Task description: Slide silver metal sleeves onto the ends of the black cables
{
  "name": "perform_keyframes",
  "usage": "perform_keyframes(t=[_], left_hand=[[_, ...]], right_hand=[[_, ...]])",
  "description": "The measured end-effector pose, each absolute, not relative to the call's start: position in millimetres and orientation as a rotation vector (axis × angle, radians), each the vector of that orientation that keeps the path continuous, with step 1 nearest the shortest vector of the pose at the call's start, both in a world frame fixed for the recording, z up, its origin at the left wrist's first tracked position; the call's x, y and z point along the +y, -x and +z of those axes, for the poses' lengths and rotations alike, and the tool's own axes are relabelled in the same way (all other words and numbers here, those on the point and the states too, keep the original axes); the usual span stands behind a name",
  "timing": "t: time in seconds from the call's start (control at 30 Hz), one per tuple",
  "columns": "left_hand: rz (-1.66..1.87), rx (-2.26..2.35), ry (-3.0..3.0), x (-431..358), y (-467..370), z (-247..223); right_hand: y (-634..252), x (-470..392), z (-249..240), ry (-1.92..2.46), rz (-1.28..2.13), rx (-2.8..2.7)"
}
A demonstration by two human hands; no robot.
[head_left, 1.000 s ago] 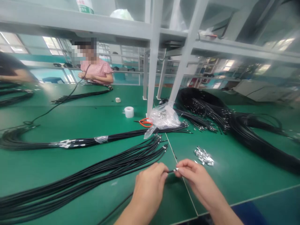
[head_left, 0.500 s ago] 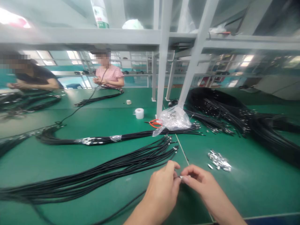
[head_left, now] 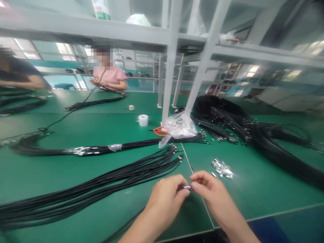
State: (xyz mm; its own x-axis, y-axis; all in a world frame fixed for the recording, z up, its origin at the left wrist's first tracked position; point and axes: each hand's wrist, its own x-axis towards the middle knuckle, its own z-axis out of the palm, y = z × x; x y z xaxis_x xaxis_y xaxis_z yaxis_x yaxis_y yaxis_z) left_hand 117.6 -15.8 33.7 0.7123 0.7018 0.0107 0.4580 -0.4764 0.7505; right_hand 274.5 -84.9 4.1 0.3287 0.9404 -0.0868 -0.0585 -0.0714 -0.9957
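Note:
My left hand (head_left: pixel 165 195) is closed in a pinch round the end of a black cable (head_left: pixel 129 223), which runs under the wrist toward the bottom edge. A small silver metal sleeve (head_left: pixel 187 187) shows between its thumb and index finger. Thumb and fingertips of my right hand (head_left: pixel 211 190) are pinched together at the sleeve's right end, touching it. To the left lies a fanned bundle of black cables (head_left: pixel 101 187) with metal tips. Right of my hands is a pile of loose silver sleeves (head_left: pixel 222 168).
A clear plastic bag (head_left: pixel 181 125) of small metal parts sits against the white rack post (head_left: pixel 169 77), beside orange-handled pliers (head_left: pixel 160 131). Behind are a tape roll (head_left: pixel 143 120) and a taped cable bundle (head_left: pixel 141 144). Thick black cables (head_left: pixel 268 148) lie right. Two people sit across the green table.
The whole view has shifted, with things now further left. My hands stay together, and more of the silver sleeve shows between them than before.

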Motion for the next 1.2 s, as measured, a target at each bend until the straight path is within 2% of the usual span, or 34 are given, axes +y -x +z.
perform_keyframes(t=[0.1,0.23,0.4,0.47,0.6,0.73,0.9,1.03,1.1,1.2], left_hand=[[0.321,0.95,-2.283,-10.9,-108.7,41.9],[0.006,1.158,-2.456,-7.6,-90.5,51.1],[0.181,1.033,-2.314,-16.3,-104.0,47.9],[0.234,0.992,-2.255,-20.3,-112.0,47.0],[0.315,1.037,-2.231,-22.9,-114.5,47.1],[0.356,0.991,-2.225,-26.7,-110.6,46.6],[0.404,1.035,-2.163,-28.0,-107.9,49.2],[0.465,0.968,-2.07,-22.7,-104.4,51.6],[0.512,0.94,-2.043,-19.6,-104.2,52.5],[0.539,0.908,-2.046,-17.2,-106.6,53.6]], right_hand=[[-271.8,-82.5,7.4,1.369,0.988,-0.855],[-265.0,-81.2,10.2,1.372,0.985,-0.815],[-263.5,-80.4,20.4,1.366,0.99,-0.949],[-278.3,-81.4,20.8,1.551,0.814,-1.081],[-326.0,-83.1,3.1,2.035,0.171,-1.2],[-353.2,-80.8,-26.3,2.125,0.088,-1.263],[-359.5,-77.7,-42.7,2.122,0.151,-1.245],[-357.1,-78.6,-25.6,2.074,0.289,-1.181],[-347.8,-81.1,-10.1,1.866,0.585,-1.107],[-325.2,-85.6,9.3,1.311,1.095,-0.841]])
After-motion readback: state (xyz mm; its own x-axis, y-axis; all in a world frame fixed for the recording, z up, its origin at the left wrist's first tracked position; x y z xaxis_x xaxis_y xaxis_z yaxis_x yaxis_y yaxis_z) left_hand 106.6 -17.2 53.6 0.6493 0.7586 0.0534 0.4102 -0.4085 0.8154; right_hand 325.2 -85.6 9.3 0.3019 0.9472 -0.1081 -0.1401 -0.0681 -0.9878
